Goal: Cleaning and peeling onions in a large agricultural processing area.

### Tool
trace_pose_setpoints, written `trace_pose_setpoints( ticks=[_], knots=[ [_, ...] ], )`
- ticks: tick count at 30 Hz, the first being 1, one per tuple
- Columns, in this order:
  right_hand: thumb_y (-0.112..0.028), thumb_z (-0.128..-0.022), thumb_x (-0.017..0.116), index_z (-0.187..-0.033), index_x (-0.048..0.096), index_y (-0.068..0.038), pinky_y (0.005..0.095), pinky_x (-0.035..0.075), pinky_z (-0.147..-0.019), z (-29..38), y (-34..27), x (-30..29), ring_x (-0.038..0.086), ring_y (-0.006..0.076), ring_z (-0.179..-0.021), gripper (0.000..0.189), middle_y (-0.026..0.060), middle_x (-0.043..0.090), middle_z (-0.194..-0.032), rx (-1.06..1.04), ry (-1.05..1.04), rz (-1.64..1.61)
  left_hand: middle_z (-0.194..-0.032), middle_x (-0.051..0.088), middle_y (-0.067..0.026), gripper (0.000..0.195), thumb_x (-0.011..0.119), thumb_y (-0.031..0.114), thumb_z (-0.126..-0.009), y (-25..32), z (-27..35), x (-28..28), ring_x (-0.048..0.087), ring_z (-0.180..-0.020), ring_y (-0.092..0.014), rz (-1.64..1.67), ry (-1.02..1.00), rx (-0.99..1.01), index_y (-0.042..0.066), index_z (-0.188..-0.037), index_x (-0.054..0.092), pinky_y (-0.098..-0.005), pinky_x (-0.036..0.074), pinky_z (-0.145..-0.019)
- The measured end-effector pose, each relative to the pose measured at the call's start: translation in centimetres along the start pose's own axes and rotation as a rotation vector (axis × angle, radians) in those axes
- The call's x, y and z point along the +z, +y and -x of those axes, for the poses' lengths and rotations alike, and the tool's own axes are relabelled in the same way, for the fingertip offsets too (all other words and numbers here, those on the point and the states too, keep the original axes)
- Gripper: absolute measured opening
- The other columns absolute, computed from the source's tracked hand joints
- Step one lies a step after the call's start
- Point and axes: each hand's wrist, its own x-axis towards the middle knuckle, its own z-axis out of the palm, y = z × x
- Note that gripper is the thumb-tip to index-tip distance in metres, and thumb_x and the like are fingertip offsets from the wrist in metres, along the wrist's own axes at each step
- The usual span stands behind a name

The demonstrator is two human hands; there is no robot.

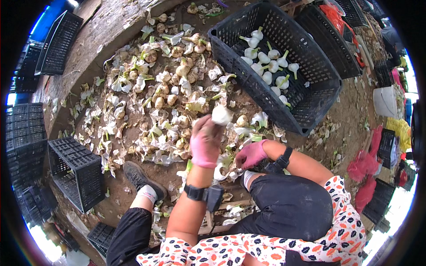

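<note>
My left hand [205, 143], in a pink glove with darkened fingers, is raised over the pile and grips a peeled white garlic bulb [222, 114] at its fingertips; both are slightly blurred. My right hand [250, 155], also gloved in pink, is low beside my right knee, its fingers bent down over loose garlic skins. Whether it holds anything is hidden. Before me spreads a heap of unpeeled garlic bulbs [182, 70], mixed with stripped skins [118, 83] and green stem bits. Clean white garlic bulbs [264, 58] lie in a black plastic crate [263, 99] at the upper right.
A black crate [76, 173] lies on its side at the left, by my left shoe [141, 179]. A low concrete ledge [86, 56] borders the heap. Stacked crates [26, 133] stand at far left. To the right are a white bucket [385, 101] and red mesh bags [364, 166].
</note>
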Motion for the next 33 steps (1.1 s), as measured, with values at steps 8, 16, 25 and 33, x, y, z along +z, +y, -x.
trace_pose_setpoints(
  ticks=[8,16,25,33],
  knots=[
    [-0.021,-0.078,0.058,-0.103,0.064,-0.011,0.0293,0.047,-0.067,-0.7,3.4,1.3,0.058,0.0135,-0.074,0.028,0.0029,0.064,-0.085,0.012,-0.154,-0.251,-0.129,0.053,-0.0096,0.054,0.055,-0.006,-0.075,-4.1,-7.4,3.9,0.055,-0.115,-0.024,-1.480,-0.599,0.531,0.013,-0.126,0.052,-0.0311,0.043,-0.098],
    [-0.021,-0.076,0.055,-0.103,0.065,-0.010,0.0291,0.048,-0.064,1.2,1.7,0.6,0.058,0.0133,-0.072,0.031,0.0023,0.065,-0.083,0.128,-0.135,-0.216,-0.119,0.055,-0.0125,0.038,0.066,0.027,-0.078,-7.8,-7.3,1.3,0.056,-0.109,-0.028,-2.384,-0.603,0.258,0.023,-0.116,0.062,-0.0392,0.045,-0.089],
    [-0.035,-0.091,0.057,-0.138,0.030,-0.010,0.0316,0.057,-0.068,0.9,1.6,-2.9,0.065,0.0188,-0.076,0.060,0.0110,0.055,-0.118,-0.172,0.618,-1.080,-0.099,0.064,-0.0047,0.030,0.064,-0.005,-0.078,-2.8,-5.6,-6.0,0.061,-0.086,-0.012,-0.482,-0.232,-0.028,-0.001,-0.107,0.059,-0.0257,0.050,-0.080],
    [-0.027,-0.094,0.053,-0.135,0.039,-0.009,0.0311,0.054,-0.074,2.5,-1.1,-5.8,0.063,0.0136,-0.086,0.047,0.0049,0.057,-0.109,-0.134,0.742,-0.790,-0.095,0.061,-0.0050,0.031,0.063,-0.004,-0.079,-1.4,-1.9,-3.1,0.061,-0.083,-0.017,-0.192,-0.165,-0.141,0.004,-0.108,0.056,-0.0298,0.051,-0.075]
  ],
)
